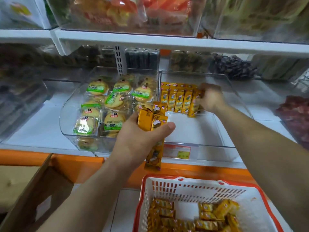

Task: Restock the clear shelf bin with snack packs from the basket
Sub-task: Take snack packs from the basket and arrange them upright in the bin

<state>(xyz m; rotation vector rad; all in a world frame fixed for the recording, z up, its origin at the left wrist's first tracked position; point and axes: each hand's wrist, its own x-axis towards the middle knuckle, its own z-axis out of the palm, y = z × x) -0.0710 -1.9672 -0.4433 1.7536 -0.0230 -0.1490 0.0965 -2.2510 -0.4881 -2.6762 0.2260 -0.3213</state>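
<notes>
At the far left we see a cardboard box (33, 190) with an open flap, standing below the orange shelf edge (75, 166). Above it, on the white shelf, sits a neighbouring bin (66, 118) of clear plastic, piled loosely with round biscuit packs (107, 106) with green labels. Just beside that bin's right wall we find the left hand (142, 139), its fingers and thumb curled round a bunch of yellow snack packs (153, 121). One pack hangs down below the palm, in front of the shelf edge. To the right lies the clear shelf bin (192, 129), its white floor showing at the front and a price label (177, 150) on its front lip. At its back a row of yellow packs (177, 101) stands upright, side by side. The right hand (211, 97) is inside the bin at the row's right end, fingers curled on the end pack (194, 106), though blur keeps us from seeing the grip finely. Below, nearest us, the white basket (192, 188) with a red rim holds loose packs (184, 220) of the same yellow. At the far right edge we make out dark red packets (296, 114).
</notes>
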